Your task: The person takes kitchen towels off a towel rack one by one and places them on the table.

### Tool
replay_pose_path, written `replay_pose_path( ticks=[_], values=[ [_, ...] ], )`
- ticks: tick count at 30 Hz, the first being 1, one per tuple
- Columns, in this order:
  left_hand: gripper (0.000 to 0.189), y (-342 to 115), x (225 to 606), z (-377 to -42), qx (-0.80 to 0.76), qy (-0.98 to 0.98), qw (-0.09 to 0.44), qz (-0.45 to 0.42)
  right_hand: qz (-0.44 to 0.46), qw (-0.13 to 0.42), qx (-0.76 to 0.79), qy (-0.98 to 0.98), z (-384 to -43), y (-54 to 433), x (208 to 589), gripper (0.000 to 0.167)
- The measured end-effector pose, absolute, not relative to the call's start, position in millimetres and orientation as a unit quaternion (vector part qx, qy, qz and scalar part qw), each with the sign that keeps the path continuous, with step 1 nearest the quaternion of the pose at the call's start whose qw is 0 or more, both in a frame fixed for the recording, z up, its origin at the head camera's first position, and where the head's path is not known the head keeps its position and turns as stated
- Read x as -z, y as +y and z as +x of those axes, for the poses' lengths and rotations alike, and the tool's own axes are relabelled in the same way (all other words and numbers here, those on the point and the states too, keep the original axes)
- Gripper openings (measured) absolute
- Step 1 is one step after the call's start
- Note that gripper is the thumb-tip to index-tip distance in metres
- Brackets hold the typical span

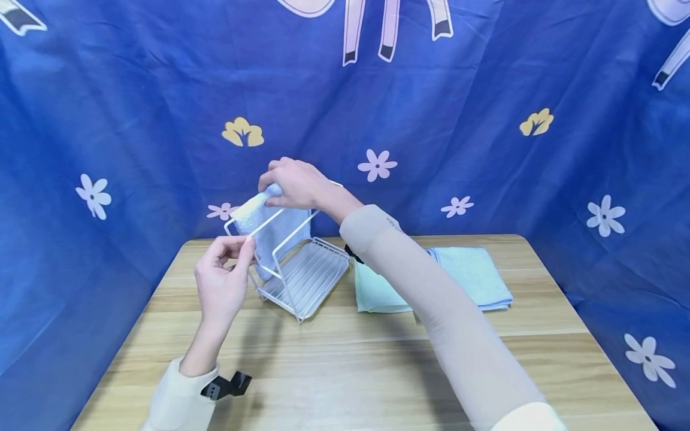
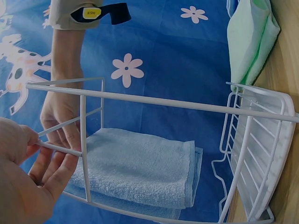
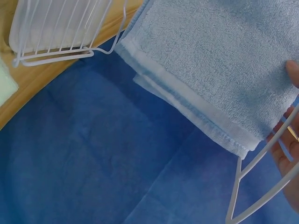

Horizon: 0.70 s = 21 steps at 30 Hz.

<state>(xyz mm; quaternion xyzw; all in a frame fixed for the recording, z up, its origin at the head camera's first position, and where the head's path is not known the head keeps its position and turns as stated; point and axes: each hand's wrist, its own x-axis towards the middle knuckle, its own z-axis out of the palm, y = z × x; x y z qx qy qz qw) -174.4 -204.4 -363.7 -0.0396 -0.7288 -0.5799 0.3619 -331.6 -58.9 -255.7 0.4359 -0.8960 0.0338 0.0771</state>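
Observation:
A white wire rack (image 1: 318,272) with a slatted tray at its base stands on the table. My left hand (image 1: 221,278) pinches one of its upper bars between thumb and fingers, as the left wrist view (image 2: 60,148) shows up close. A folded light-blue towel (image 1: 288,230) hangs down inside the rack's left part, over the tray's far left side. At the towel's top edge, my right hand (image 1: 296,182) grips the cloth from above. The right wrist view shows the towel's (image 3: 210,56) layered hem beside the white bars.
Right of the rack lie a folded mint-green towel (image 1: 374,290) and a folded pale-blue towel (image 1: 474,275), partly hidden behind the right forearm. A blue patterned curtain (image 1: 458,149) surrounds the wooden table (image 1: 334,371) at the back and sides.

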Motion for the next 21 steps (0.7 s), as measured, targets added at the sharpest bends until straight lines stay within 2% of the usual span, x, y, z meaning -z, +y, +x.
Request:
replay_pose_path(
  ticks=[21],
  values=[
    [0.014,-206.7,364.8,-174.2,0.576,-0.734,0.358,-0.034,0.438,0.088,-0.049,-0.893,-329.7,-53.4,256.6,0.029]
  ],
)
